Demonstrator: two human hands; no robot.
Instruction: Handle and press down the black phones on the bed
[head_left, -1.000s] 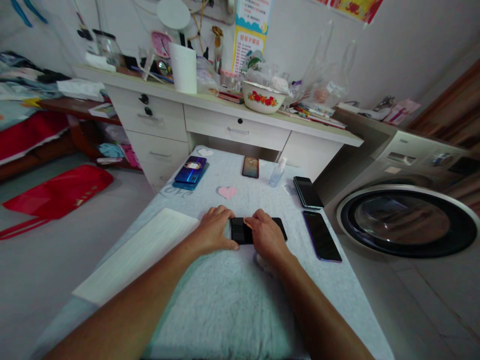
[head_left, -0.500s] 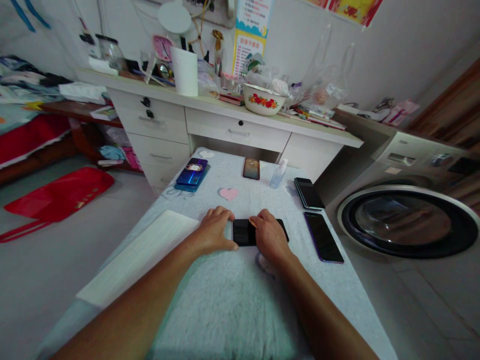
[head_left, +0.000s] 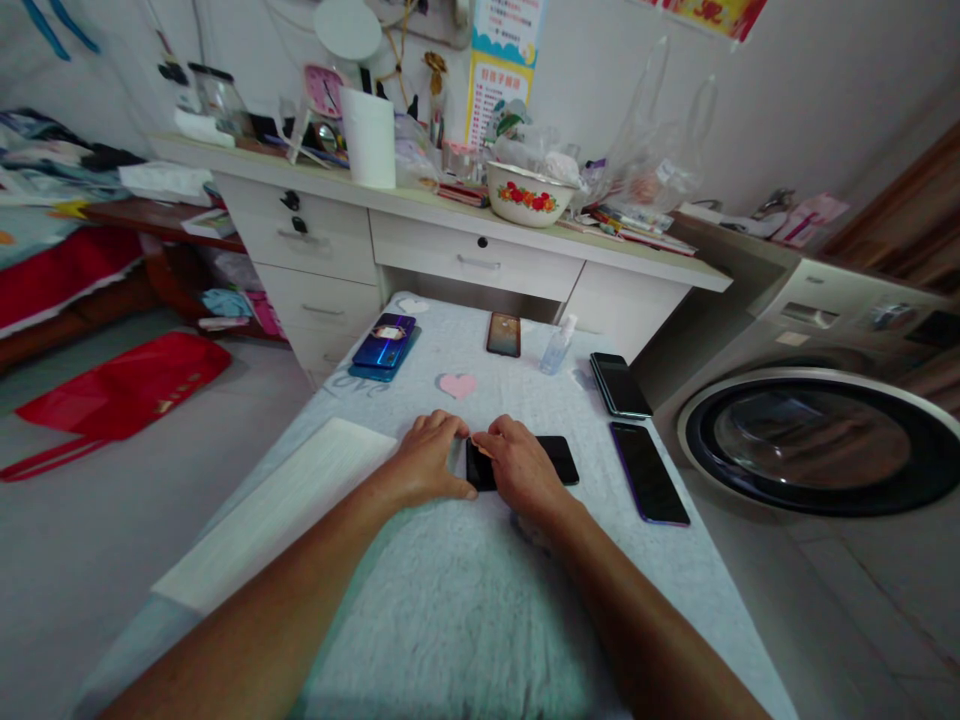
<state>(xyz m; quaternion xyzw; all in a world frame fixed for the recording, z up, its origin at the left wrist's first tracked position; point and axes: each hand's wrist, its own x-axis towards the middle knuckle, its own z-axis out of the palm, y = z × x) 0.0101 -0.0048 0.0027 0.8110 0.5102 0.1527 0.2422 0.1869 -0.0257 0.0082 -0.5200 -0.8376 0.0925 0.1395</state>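
A black phone lies flat and sideways on the cloth-covered table. My left hand is at its left end, thumb and fingers spread apart around the corners. Over the left half of the phone is my right hand, its fingers closed on a small orange-tan piece, too small to make out, against the screen near the left end. Just beyond the hands, a pink heart shows on the cloth.
Blue phones are stacked at the far left. A brown phone and a spray bottle stand farther back. Dark phones lie on the right. A pale strip is at left, a washing machine at right.
My right hand has slid left along the phone with the small piece, uncovering more of the phone's right half. My left hand has stayed at the left end.
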